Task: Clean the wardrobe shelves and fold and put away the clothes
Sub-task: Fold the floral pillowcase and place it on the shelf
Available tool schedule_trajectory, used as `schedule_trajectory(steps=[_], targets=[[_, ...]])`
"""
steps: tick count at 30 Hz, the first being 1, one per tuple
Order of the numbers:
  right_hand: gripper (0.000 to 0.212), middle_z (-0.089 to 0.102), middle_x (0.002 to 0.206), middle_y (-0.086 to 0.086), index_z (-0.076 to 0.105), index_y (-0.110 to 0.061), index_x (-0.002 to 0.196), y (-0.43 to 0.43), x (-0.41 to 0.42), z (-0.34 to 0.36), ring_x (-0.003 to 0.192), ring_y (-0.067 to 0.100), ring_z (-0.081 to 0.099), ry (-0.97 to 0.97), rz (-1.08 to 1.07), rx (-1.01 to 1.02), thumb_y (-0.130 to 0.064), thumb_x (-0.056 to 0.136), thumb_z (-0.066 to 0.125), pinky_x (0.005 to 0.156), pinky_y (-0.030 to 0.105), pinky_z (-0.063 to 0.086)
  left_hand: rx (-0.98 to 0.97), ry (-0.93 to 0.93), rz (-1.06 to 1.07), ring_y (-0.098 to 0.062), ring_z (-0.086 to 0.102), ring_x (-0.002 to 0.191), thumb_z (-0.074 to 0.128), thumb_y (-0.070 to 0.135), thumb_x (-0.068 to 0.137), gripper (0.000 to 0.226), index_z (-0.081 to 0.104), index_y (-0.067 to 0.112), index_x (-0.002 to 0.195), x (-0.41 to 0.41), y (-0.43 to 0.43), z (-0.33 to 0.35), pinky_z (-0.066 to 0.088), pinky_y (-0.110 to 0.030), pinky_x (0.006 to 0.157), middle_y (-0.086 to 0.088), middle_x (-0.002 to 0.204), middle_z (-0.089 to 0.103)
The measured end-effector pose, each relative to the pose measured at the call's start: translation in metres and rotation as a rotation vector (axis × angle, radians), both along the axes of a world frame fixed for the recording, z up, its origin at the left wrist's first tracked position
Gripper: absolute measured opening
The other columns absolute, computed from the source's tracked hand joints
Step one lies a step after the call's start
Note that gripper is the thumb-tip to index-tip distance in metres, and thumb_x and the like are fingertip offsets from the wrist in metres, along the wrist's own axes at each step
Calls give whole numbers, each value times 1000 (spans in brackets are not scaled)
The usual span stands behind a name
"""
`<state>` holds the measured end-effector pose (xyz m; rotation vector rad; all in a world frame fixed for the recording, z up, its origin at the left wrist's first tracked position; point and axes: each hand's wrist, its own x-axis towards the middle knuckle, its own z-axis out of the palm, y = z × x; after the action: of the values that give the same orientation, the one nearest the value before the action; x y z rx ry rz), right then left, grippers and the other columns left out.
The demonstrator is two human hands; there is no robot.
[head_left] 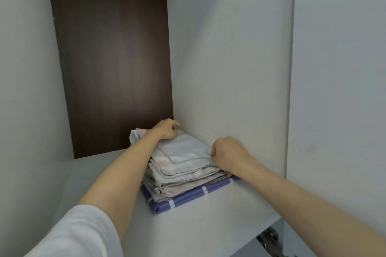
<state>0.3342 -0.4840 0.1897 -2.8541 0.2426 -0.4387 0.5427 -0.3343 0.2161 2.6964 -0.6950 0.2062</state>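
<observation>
A stack of folded pale linens [183,165] lies on a white wardrobe shelf [204,215], against the right side wall. At the bottom of the stack is a folded purple cloth with white stripes [183,196]. My left hand [167,129] lies over the far top edge of the stack, its fingers curled round the top cloth's back corner. My right hand [226,155] grips the stack's near right edge, fingers curled against the folded layers. Another pale cloth [135,134] shows behind my left wrist.
The compartment has a dark brown back panel [112,69], a white left wall [25,89] and a white right wall [225,69]. Bare shelf surface runs to the left of the stack. A metal hinge [269,238] sits below the shelf's front edge at the right.
</observation>
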Motion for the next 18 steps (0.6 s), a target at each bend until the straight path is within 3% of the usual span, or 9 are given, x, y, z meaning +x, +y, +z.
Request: schedule_trajectory(steps=[2,4,6,7,9,11,13,15,18], targets=[[31,63,115,18,63,-7,119,0,-2,0,100,35,65,-21,3,3,-12,92,48,87,40,55,68,-19,169,-26,45,129,51,42,94,46,47,31,139,-4,11,-4,33,-45,109,-1,144,47],[30,66,109,20,66,-6,115,0,-4,1,95,37,67,-76,7,31,-10,92,46,85,42,55,118,77,365,-29,47,125,47,67,84,65,46,30,137,-3,27,-8,31,-49,108,-5,138,51],[31,70,95,22,69,-4,109,0,-6,4,84,38,70,-122,31,91,-5,92,44,77,41,58,63,189,430,-30,55,113,45,86,61,94,54,22,129,6,42,-17,39,-49,103,-7,126,58],[32,71,85,21,70,-4,107,0,-7,5,75,37,71,-142,46,134,-3,92,42,69,39,59,16,212,422,-29,58,107,47,87,58,96,57,18,124,13,46,-22,43,-47,100,-7,120,60],[35,67,64,15,68,-8,108,-1,-10,10,58,33,70,-170,62,247,-1,92,38,52,32,58,-67,182,393,-28,60,99,53,74,73,71,63,14,109,21,50,-27,46,-44,96,-8,110,64],[35,63,55,12,68,-7,106,-3,-12,15,47,29,66,-174,56,306,0,90,37,45,31,56,-166,129,363,-30,61,98,52,60,86,49,67,15,97,18,48,-21,45,-45,98,-10,105,66],[32,68,69,19,68,-2,101,-3,-14,20,53,31,68,-209,52,206,-1,89,38,54,36,58,-272,119,312,-30,61,99,52,53,91,44,69,13,103,10,45,-10,46,-40,96,-9,103,66],[29,68,95,22,68,-2,105,-4,-17,21,80,36,69,-258,8,-30,-3,89,44,71,36,57,-297,144,274,-29,62,99,53,48,93,44,68,9,107,5,41,-6,48,-33,89,-8,103,65],[29,63,115,15,65,-7,113,2,-25,15,102,32,63,-157,-22,-335,-8,91,47,75,31,47,-117,137,311,-28,55,110,50,52,93,45,64,21,122,2,38,-20,41,-42,100,-5,119,60]])
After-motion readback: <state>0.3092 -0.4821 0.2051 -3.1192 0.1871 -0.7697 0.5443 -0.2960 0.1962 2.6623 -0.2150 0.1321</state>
